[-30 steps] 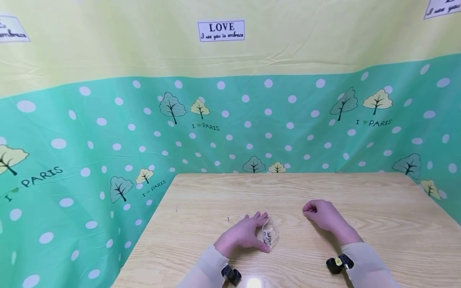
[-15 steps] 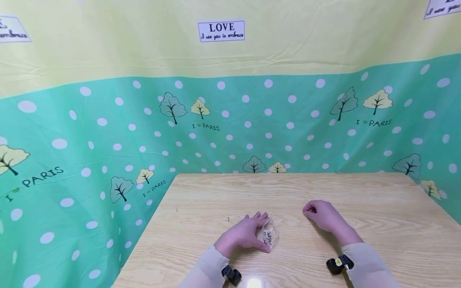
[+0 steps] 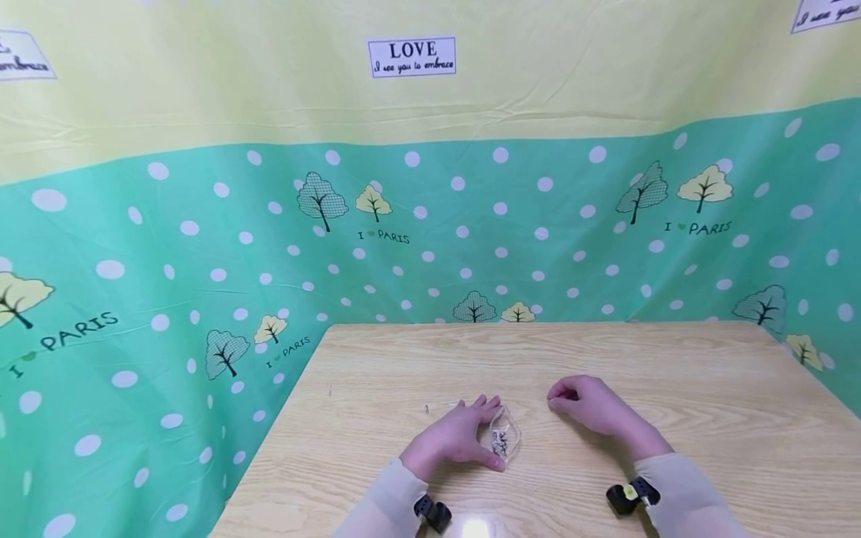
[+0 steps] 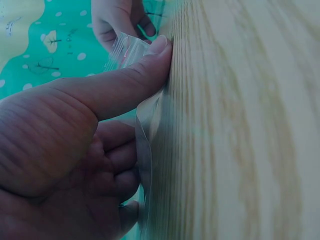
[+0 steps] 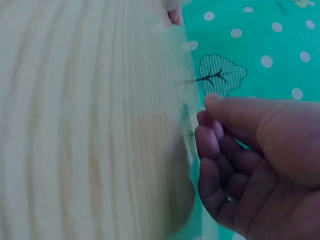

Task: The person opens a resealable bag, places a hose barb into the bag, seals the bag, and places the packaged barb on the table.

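Observation:
My left hand (image 3: pixel 457 437) holds a clear plastic zip bag (image 3: pixel 514 432) by its edges, thumb on the near side and fingers on the far side. Small silvery metal pieces (image 3: pixel 500 442) lie inside the bag. In the left wrist view the thumb presses the crinkled zip end of the bag (image 4: pixel 125 52) close to the table. To the right of the bag is my right hand (image 3: pixel 588 403), thumb and index fingertips together and the other fingers curled. A tiny pale speck (image 5: pixel 202 109) shows at that pinch, too small to identify.
The wooden table (image 3: pixel 377 359) lies beneath both hands. One tiny piece (image 3: pixel 427 409) rests left of the left hand, and a thin mark or bit (image 3: pixel 330 390) is farther left. A green dotted curtain (image 3: pixel 377 276) hangs behind and beside the table.
My right hand has moved slightly left, nearer the bag, still pinched. The left hand and the bag keep their place, and the metal pieces in the bag look slightly shifted.

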The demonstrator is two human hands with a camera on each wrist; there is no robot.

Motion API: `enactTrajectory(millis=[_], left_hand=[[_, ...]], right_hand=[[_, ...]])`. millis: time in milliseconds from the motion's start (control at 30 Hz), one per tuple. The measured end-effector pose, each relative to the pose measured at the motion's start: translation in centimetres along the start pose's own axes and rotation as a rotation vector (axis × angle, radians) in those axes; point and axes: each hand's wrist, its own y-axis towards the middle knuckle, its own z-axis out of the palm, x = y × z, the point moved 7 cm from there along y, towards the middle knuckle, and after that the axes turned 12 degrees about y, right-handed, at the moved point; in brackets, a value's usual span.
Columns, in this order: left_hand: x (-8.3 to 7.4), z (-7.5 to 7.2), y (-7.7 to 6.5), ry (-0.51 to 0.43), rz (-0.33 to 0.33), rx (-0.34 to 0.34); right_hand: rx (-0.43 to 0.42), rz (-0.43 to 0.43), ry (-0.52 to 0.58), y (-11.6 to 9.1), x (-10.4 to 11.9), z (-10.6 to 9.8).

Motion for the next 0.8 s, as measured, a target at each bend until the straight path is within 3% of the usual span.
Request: enactTrajectory(millis=[500,800], left_hand=[[0.0,0.0,0.0,-0.001,0.006,0.004],[-0.1,-0.1,0.0,-0.011,0.002,0.001]], right_hand=[[0.101,-0.168,0.053,-0.5,4.6,2.4],[0.115,-0.213,0.041,-0.7,5.9,3.5]])
